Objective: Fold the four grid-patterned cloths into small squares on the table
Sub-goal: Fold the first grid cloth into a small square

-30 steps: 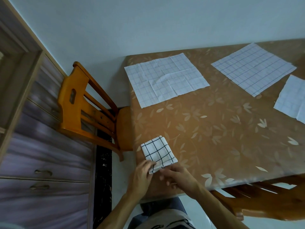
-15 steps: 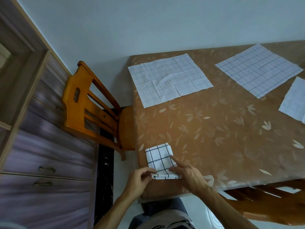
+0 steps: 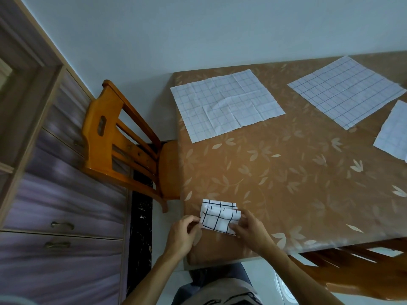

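Note:
A small folded cloth (image 3: 217, 217) with bold black grid lines lies near the table's front left corner, its near half lifted and doubled over. My left hand (image 3: 181, 235) pinches its left edge. My right hand (image 3: 250, 231) grips its right edge. Three cloths with faint grids lie flat and unfolded farther back: one at the far left (image 3: 224, 104), one at the far right (image 3: 345, 90), and one cut off by the right edge (image 3: 394, 133).
The table (image 3: 286, 183) wears a brown leaf-patterned cover. An orange wooden chair (image 3: 119, 142) stands at its left end, another chair (image 3: 361, 274) at the front right. Purple drawers (image 3: 57, 205) line the left side.
The bold-grid cloth has been folded over once more, so it looks smaller and thicker. Both hands shifted from its near edge to its two sides.

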A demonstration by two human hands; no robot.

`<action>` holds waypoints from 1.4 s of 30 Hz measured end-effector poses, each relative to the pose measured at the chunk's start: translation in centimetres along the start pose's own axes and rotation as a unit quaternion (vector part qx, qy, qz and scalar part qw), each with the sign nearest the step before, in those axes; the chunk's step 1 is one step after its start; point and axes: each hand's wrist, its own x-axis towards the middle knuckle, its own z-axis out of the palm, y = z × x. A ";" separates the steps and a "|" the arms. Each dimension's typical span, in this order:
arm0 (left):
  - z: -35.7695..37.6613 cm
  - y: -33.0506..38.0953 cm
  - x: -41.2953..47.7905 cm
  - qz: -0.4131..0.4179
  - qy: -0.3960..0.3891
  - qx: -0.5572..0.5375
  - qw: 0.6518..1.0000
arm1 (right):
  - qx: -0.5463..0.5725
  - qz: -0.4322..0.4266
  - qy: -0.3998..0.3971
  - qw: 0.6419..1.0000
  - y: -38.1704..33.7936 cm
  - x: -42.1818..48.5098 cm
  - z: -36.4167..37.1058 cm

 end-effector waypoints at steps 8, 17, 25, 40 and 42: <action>0.6 0.8 0.3 -0.028 0.010 0.019 0.999 | 0.042 0.041 0.061 0.996 0.5 0.8 0.7; 0.5 1.4 0.6 -0.090 0.008 0.016 0.996 | -0.006 0.049 0.111 0.993 -0.2 0.9 1.3; 1.1 3.7 0.8 -0.101 0.073 0.104 0.987 | -0.047 0.062 0.137 0.988 -0.5 0.9 1.7; 2.2 3.5 1.0 0.138 -0.003 0.413 0.900 | -0.273 -0.124 0.240 0.923 -0.7 0.3 4.7; 2.4 2.7 1.2 0.174 0.012 0.404 0.898 | -0.343 -0.212 0.208 0.891 -0.4 0.5 5.9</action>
